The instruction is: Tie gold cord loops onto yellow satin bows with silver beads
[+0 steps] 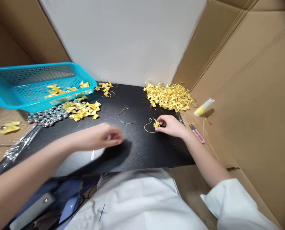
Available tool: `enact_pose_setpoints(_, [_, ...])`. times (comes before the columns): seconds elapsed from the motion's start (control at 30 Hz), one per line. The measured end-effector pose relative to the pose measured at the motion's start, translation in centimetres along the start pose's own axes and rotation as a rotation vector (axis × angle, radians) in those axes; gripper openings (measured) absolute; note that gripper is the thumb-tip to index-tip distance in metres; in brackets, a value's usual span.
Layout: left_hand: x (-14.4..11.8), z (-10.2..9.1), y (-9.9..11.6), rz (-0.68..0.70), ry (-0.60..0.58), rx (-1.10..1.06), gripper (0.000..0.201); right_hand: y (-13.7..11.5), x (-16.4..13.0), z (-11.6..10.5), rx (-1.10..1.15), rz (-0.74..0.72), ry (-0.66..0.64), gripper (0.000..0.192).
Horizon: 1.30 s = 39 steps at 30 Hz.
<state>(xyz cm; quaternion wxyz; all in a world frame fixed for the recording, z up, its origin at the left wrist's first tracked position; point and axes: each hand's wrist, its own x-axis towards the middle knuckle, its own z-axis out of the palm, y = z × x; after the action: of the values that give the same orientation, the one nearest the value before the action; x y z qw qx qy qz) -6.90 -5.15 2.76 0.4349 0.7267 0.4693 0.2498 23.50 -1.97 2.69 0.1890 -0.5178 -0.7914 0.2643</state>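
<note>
- Yellow ribbon bow, tied to a loop of gold cord, sits pinched in the fingertips of the right hand on the black counter, just in front of the big heap of finished bows.
- Left hand hovers blurred above the counter's middle, fingers curled together; whether it holds anything small cannot be told.
- Judged from here, the light bow could slip from so fine a pinch, or the loose cord could snag on the fingers and pull its knot askew.
- A sweep of the left forearm could likely scatter the silver beads lying at the counter's left edge, since they lie loose and round.
- Second cord piece lies free between the two hands, well apart from both.
- Blue basket stands tilted at the left with a few bows inside; more bows are spilled just in front of it, touching the beads.
- Pink thread snips lie just beside the right wrist, and a white-and-yellow tube rests farther right on the cardboard.
- Cardboard walls close in both sides, leaving little room to swing the elbows.
</note>
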Motion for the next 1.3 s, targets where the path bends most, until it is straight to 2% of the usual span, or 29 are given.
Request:
enact_pose_setpoints(0.03, [1.6, 0.9, 0.3, 0.122, -0.113, 0.148, 0.010, 0.6, 1.2, 0.6, 0.001, -0.001, -0.017, 0.021])
enact_pose_setpoints(0.07, [3.2, 2.1, 0.5, 0.229, -0.067, 0.243, 0.010, 1.1, 2.0, 1.1, 0.011, -0.008, -0.036, 0.020])
enact_pose_setpoints(0.17, [7.0, 5.4, 0.1, 0.301, 0.089, 0.285, 0.019, 1.7, 2.7, 2.6, 0.082, -0.063, -0.071, 0.012])
enact_pose_setpoints(0.27, [7.8, 7.0, -1.3, 0.353, 0.150, 0.296, 0.020, 1.4, 2.2, 3.6, 0.174, -0.116, -0.043, 0.009])
enact_pose_setpoints(0.4, [6.8, 7.0, -2.3, 0.365, 0.191, 0.272, 0.023, 0.8, 1.9, 4.6, 0.328, -0.129, 0.024, 0.012])
enact_pose_setpoints(0.63, [7.0, 6.6, -1.7, 0.411, 0.112, 0.150, 0.018, 1.3, 2.6, 5.7, 0.601, -0.072, 0.060, 0.031])
enact_pose_setpoints(0.8, [7.1, 6.5, -2.1, 0.349, 0.123, -0.016, 0.025, 1.2, 2.6, 6.0, 0.691, -0.066, 0.042, 0.035])
enact_pose_setpoints(0.9, [7.1, 6.4, -2.1, 0.278, 0.165, -0.148, 0.028, 1.0, 2.5, 5.8, 0.716, -0.069, 0.010, 0.040])
enact_pose_setpoints(1.07, [7.4, 6.1, -1.9, 0.195, 0.279, -0.426, 0.022, 0.9, 2.3, 5.1, 0.722, -0.065, -0.012, 0.033])
enact_pose_setpoints(1.3, [7.8, 5.2, -1.8, 0.119, 0.413, -0.826, 0.015, 1.8, 2.4, 3.9, 0.767, -0.065, 0.096, 0.038])
